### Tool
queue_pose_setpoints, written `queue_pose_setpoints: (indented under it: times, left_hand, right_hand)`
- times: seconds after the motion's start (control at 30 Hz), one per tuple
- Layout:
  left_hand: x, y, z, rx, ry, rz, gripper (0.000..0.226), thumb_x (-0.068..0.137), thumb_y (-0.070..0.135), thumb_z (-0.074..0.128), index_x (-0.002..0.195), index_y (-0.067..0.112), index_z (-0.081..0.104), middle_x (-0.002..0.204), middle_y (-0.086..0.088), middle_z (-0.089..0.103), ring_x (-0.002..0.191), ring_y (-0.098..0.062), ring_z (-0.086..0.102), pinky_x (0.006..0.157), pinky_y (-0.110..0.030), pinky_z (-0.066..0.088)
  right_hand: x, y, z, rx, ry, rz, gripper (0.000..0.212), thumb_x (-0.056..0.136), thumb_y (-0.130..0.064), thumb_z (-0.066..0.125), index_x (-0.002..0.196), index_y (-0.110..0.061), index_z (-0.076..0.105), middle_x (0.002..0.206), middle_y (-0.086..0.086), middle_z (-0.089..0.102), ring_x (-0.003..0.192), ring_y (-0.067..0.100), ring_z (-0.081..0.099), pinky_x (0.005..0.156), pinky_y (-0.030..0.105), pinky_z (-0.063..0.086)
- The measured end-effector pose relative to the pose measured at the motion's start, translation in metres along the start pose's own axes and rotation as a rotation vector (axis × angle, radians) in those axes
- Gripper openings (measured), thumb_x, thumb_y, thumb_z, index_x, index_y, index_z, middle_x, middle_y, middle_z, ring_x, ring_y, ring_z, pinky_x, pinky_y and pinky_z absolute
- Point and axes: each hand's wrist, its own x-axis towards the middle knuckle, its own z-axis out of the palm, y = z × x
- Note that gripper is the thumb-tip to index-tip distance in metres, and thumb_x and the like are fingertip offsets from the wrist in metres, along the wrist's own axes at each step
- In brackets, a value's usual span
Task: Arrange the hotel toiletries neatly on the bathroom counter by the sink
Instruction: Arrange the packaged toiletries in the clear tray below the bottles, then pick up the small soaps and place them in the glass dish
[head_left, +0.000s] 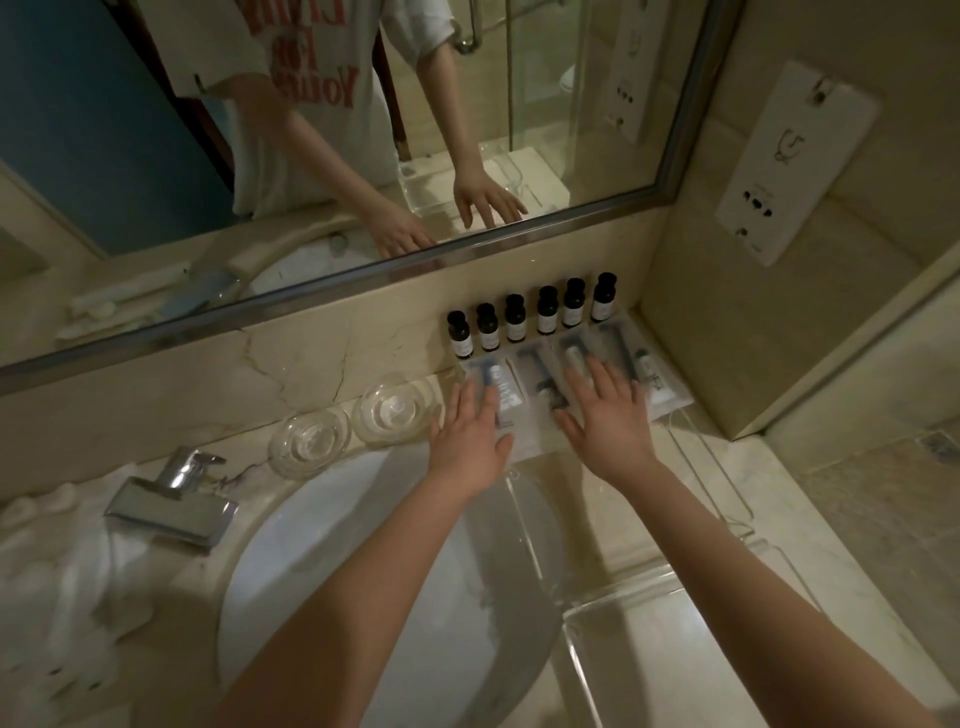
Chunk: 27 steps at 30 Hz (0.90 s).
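Several small dark-capped bottles (545, 312) stand in a row against the marble backsplash. In front of them lie several flat clear-wrapped toiletry packets (540, 379) side by side on the counter (332, 395). My left hand (470, 434) rests flat, fingers spread, on the leftmost packet with a blue tube (496, 387). My right hand (605, 410) lies flat with spread fingers on the packets to the right. One more packet (657, 387) lies uncovered at the far right.
Two glass dishes (397, 410) (309, 441) sit left of the packets. A chrome faucet (176, 496) stands over the white sink (332, 561). White towels (57, 566) lie at left. A clear acrylic tray (670, 644) sits at the front right. The mirror (332, 156) spans above.
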Motion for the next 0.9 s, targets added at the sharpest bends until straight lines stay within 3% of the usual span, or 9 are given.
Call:
queue_pose_setpoints:
  times: [0.13, 0.4, 0.67, 0.9]
  left_hand:
    - [-0.032, -0.022, -0.018, -0.003, 0.080, 0.022, 0.064, 0.097, 0.040, 0.038, 0.151, 0.019, 0.010, 0.161, -0.006, -0.006, 0.148, -0.022, -0.011, 0.118, -0.049, 0.000]
    - [-0.130, -0.095, -0.022, -0.017, 0.161, -0.102, 0.059, 0.095, 0.040, 0.042, 0.148, 0.019, 0.024, 0.160, -0.006, 0.004, 0.148, -0.025, -0.001, 0.118, -0.046, 0.010]
    - [-0.197, -0.181, -0.002, -0.007, 0.126, -0.262, 0.057, 0.095, 0.041, 0.042, 0.146, 0.019, 0.030, 0.159, -0.006, 0.015, 0.147, -0.025, 0.008, 0.118, -0.046, 0.016]
    - [-0.259, -0.256, 0.010, -0.075, 0.079, -0.374, 0.054, 0.094, 0.040, 0.044, 0.143, 0.017, 0.036, 0.157, -0.008, 0.022, 0.146, -0.028, 0.013, 0.118, -0.045, 0.018]
  right_hand:
    - [-0.021, -0.030, -0.007, 0.035, 0.079, -0.110, 0.050, 0.088, -0.032, 0.057, 0.133, -0.015, 0.046, 0.144, 0.014, 0.043, 0.136, 0.034, 0.035, 0.109, 0.052, 0.029]
    - [-0.084, -0.120, -0.001, 0.067, 0.076, -0.318, 0.043, 0.079, -0.028, 0.066, 0.118, -0.011, 0.057, 0.120, 0.011, 0.062, 0.112, 0.036, 0.057, 0.092, 0.047, 0.046]
    - [-0.137, -0.211, 0.026, 0.098, -0.107, -0.402, 0.046, 0.085, -0.027, 0.061, 0.128, -0.013, 0.053, 0.136, 0.014, 0.052, 0.125, 0.036, 0.048, 0.100, 0.047, 0.038]
    - [-0.166, -0.287, 0.056, 0.053, -0.354, -0.515, 0.054, 0.092, -0.031, 0.051, 0.142, -0.018, 0.034, 0.152, 0.006, 0.031, 0.133, 0.030, 0.036, 0.105, 0.044, 0.036]
